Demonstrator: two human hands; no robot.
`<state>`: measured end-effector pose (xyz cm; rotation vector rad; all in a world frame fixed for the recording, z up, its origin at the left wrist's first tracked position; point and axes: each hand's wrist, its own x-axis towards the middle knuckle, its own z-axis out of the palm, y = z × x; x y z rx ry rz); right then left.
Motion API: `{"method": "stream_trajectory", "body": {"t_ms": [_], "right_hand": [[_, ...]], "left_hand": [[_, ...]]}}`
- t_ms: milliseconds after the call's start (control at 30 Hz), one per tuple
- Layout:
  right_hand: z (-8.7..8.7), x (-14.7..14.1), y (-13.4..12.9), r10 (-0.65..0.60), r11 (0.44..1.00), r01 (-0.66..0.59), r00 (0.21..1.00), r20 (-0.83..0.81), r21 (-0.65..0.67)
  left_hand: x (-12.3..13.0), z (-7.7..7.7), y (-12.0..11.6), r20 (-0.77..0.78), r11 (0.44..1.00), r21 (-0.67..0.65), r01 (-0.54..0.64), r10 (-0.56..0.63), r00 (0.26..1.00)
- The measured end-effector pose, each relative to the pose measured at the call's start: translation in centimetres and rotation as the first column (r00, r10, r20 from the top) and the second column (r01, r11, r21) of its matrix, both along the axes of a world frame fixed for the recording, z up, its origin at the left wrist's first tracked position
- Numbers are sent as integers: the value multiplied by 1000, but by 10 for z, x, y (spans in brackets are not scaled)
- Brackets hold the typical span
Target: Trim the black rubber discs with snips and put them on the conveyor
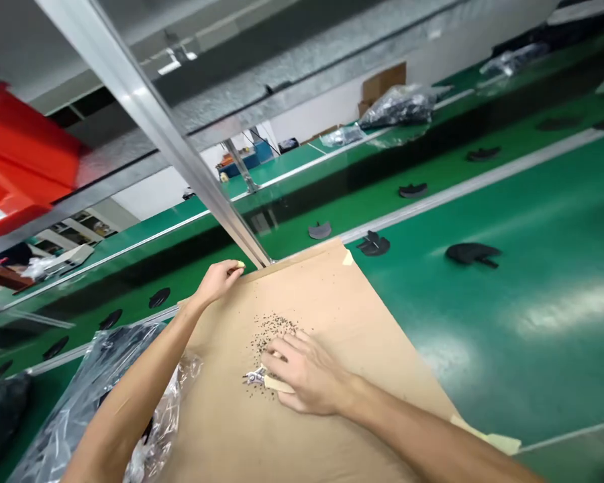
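Observation:
My left hand (219, 282) is at the far left corner of a brown cardboard sheet (221, 416), above its edge. Its thumb and fingers are pinched on a small yellow piece (241, 264), possibly tape. Over the middle of the sheet, my right hand (305, 372) curls around the cream handle of a pair of nippers (256, 378), whose metal jaws point left. Small black scraps (274, 325) are scattered on the cardboard just beyond the fingers. The handle's far end is hidden under the palm.
Black curved parts (373, 243) lie on the green conveyor and bench. A clear plastic bag (125, 355) sits left of the cardboard. A metal post (181, 147) rises at its far edge, with a red bin (25, 161) on the shelf at upper left.

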<state>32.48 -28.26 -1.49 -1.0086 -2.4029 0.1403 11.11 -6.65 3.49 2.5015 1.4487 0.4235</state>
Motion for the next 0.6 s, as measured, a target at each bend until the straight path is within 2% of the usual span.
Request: {"method": "stream_trajectory", "body": {"t_ms": [67,133,200,333,433,500,600], "right_hand": [[4,-1,-1,61,998,-61,996,64,-10],[6,-1,-2,82,997,-80,992,101,-22],[6,-2,-4,101,995,-98,987,127,-28],[1,-4,-7,164,987,-161,973,162,-30],[-3,-5,-8,190,982,-188,963,191,-30],[-6,-5,-9,193,981,-191,958,211,-30],[-8,-7,-10,194,981,-194,955,223,-21]], "left_hand": [[15,5,-12,-65,984,-60,165,-169,983],[39,7,-18,-102,936,-99,338,-348,932],[72,4,-14,-91,898,-89,430,-438,895],[148,-16,22,31,952,-27,305,-304,952],[194,-33,54,138,986,-31,166,-161,977],[213,-42,68,197,994,-68,89,-74,978],[223,-50,76,275,992,-118,41,-7,961]]}}
